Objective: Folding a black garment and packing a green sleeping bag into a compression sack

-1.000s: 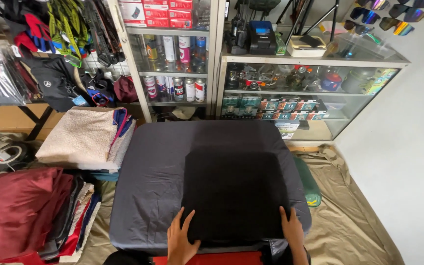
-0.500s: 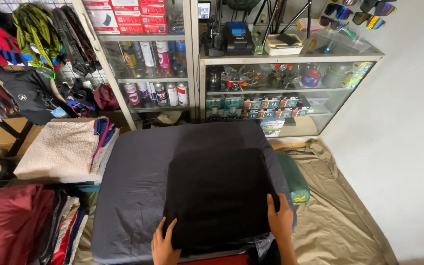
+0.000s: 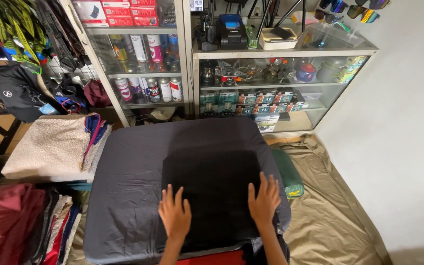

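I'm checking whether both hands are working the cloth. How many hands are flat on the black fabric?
2. The left hand lies spread on the near left part of the black fabric; the right hand lies spread on its near right edge. No other hands show.

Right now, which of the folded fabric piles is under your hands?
The flat black folded cloth on the grey-covered table; left hand and right hand lie flat on it. The cream fleece stack and maroon pile sit apart, untouched.

Red-and-white boxes [image 3: 108, 11] stacked at eleven o'clock, top shelf; labelled spray cans [image 3: 148, 88] below them; teal-and-dark cartons [image 3: 251, 99] in a row at one o'clock, inside the glass cabinet [image 3: 290, 51].
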